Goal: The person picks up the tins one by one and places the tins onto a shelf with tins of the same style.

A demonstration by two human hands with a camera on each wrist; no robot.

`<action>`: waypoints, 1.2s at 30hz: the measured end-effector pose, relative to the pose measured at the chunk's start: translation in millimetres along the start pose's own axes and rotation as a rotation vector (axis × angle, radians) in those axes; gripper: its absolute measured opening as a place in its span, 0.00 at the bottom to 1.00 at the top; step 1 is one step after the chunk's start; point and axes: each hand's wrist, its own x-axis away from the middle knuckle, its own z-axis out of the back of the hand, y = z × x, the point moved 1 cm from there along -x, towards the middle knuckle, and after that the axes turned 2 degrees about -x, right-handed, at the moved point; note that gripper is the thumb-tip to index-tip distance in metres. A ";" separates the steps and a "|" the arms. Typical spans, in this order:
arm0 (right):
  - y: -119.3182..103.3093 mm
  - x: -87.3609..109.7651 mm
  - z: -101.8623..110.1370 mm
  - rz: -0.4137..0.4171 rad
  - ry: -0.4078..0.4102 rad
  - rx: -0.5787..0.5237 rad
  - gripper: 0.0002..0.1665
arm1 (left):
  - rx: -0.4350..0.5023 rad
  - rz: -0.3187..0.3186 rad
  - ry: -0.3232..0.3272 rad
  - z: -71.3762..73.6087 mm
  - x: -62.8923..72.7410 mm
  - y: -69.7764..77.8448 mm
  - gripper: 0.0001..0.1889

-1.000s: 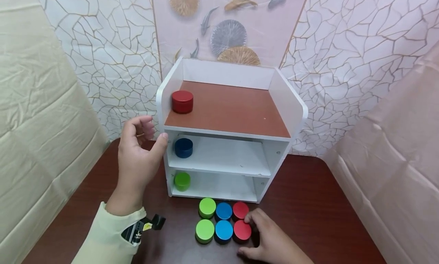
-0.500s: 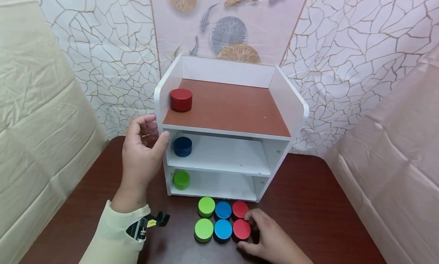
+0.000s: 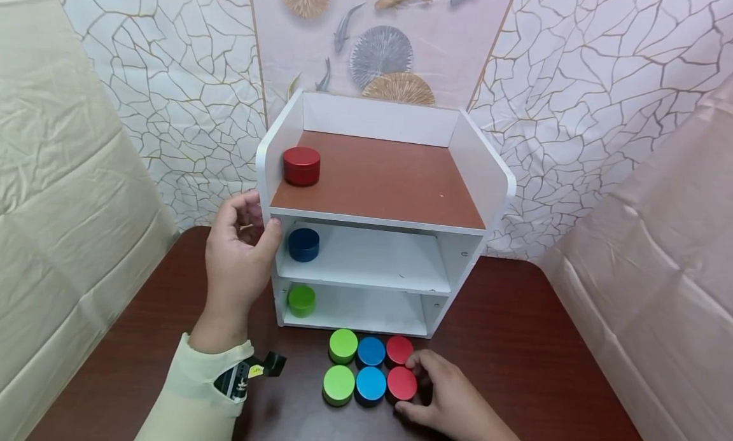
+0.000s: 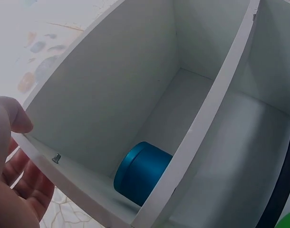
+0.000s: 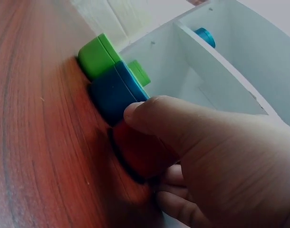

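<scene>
My left hand (image 3: 237,263) grips the left side panel of a small white shelf unit (image 3: 268,154), thumb on the front edge and fingers behind the outer face. In the left wrist view, a blue tin (image 4: 142,173) stands on the middle shelf near that panel. My right hand (image 3: 452,393) holds the near red tin (image 3: 402,383) on the table between thumb and fingers; in the right wrist view the thumb covers part of it. Beside it stand a near blue tin (image 3: 371,383) and a near green tin (image 3: 339,383). Behind are another red tin (image 3: 399,350), blue tin (image 3: 371,351) and green tin (image 3: 343,345).
The unit's brown top (image 3: 383,180) bears a red tin (image 3: 301,166) at the left. Below, a green tin (image 3: 301,300) stands at the left of the bottom shelf. The dark wooden table (image 3: 515,326) is bordered by cloth drapes (image 3: 647,256) and a patterned backdrop (image 3: 572,110).
My left hand has moved right to the shelf unit's side panel, and its thumb now meets the front edge. My right hand stays at the near red tin. The view has shifted slightly.
</scene>
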 end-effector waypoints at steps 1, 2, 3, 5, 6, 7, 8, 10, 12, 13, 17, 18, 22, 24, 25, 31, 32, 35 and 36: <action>0.0 0.0 -0.2 0.004 0.004 0.001 0.35 | 0.000 -0.003 0.002 0.0 -0.1 -0.3 0.23; 0.1 0.0 -0.4 0.006 0.007 0.003 0.35 | -0.001 -0.005 0.004 0.0 -0.2 -0.5 0.23; 0.1 0.0 -0.5 0.008 0.010 0.005 0.35 | -0.001 -0.007 0.006 0.1 -0.1 -0.7 0.23; 0.0 -0.1 -0.5 0.010 0.015 0.009 0.35 | -0.002 -0.010 0.011 0.1 -0.3 -0.8 0.23; 0.0 -0.2 -0.4 0.011 0.016 0.010 0.34 | -0.003 -0.011 0.013 0.1 -0.5 -0.7 0.23; -0.1 -0.1 -0.4 0.012 0.017 0.009 0.34 | -0.004 -0.012 0.015 0.1 -0.5 -0.5 0.23; -0.3 0.1 -0.3 0.015 0.020 0.008 0.34 | -0.004 -0.014 0.016 0.1 -0.5 -0.3 0.23; -0.3 0.2 -0.2 0.015 0.019 0.004 0.34 | -0.005 -0.019 0.017 0.1 -0.6 0.2 0.22; -0.1 0.3 -0.3 0.013 0.013 -0.004 0.34 | -0.006 -0.021 0.016 0.1 -0.5 0.5 0.22; 0.0 0.4 -0.4 0.011 0.008 -0.009 0.34 | -0.007 -0.022 0.015 0.2 -0.4 0.6 0.22; 0.4 -0.3 -0.4 -0.016 -0.027 -0.040 0.35 | -0.009 -0.021 0.013 0.7 0.0 0.4 0.22; 0.4 -0.6 -0.3 -0.024 -0.036 -0.048 0.35 | -0.009 -0.021 0.012 0.8 0.0 0.3 0.22; 0.6 -1.2 0.5 -0.045 -0.056 -0.067 0.36 | -0.010 -0.021 0.009 1.4 0.2 -0.3 0.23; 0.8 -1.0 0.7 -0.041 -0.052 -0.065 0.36 | -0.008 -0.022 0.006 1.5 0.2 -0.3 0.23; 0.9 -0.7 0.6 -0.035 -0.046 -0.064 0.36 | -0.007 -0.021 0.006 1.6 0.2 -0.3 0.23; 1.9 0.0 -2.3 -0.001 -0.007 -0.047 0.37 | -0.001 -0.026 0.005 1.2 0.0 0.0 0.22; 2.1 -0.1 -2.7 -0.001 -0.006 -0.046 0.37 | -0.001 -0.027 0.004 1.3 0.1 0.0 0.22; 2.3 -0.5 -3.6 0.003 -0.002 -0.042 0.36 | -0.001 -0.027 0.004 1.5 0.8 0.3 0.22; 2.2 -0.6 -3.6 0.004 -0.003 -0.042 0.36 | -0.003 -0.026 0.005 1.7 1.1 0.4 0.22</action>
